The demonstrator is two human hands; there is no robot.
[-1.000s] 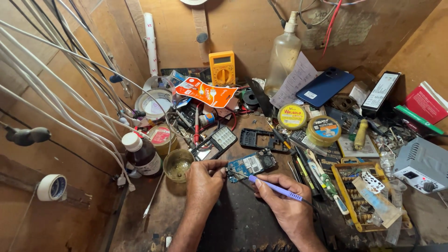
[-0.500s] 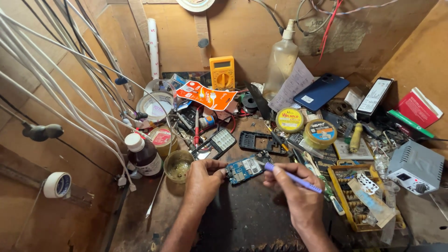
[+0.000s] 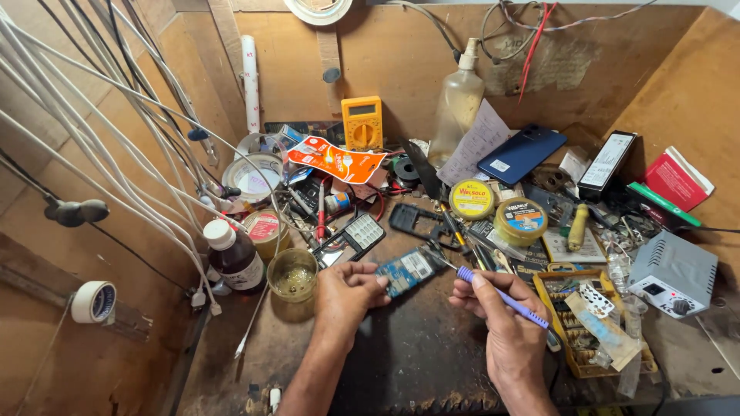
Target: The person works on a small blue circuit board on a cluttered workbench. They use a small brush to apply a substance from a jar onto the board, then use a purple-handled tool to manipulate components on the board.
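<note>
My left hand [image 3: 344,296] pinches the near left end of a small blue-green phone circuit board [image 3: 410,270], keeping it just above the dark bench top [image 3: 401,362]. My right hand [image 3: 501,323] grips a purple-handled soldering iron [image 3: 502,297] like a pen. Its metal tip points left and touches the board's right edge. A black phone frame [image 3: 412,218] and a keypad panel [image 3: 359,232] lie just beyond the board.
A small glass cup [image 3: 292,273] and a dark bottle with a white cap [image 3: 233,254] stand to the left. Two round tins [image 3: 472,199], a yellow multimeter [image 3: 362,122], a grey soldering station [image 3: 674,274] and a parts tray [image 3: 590,323] crowd the back and right. White cables [image 3: 116,131] hang at left.
The board has turned and come nearer under my left hand. My right hand has drawn back to the right, swinging the iron's tip from the board's middle to its right edge.
</note>
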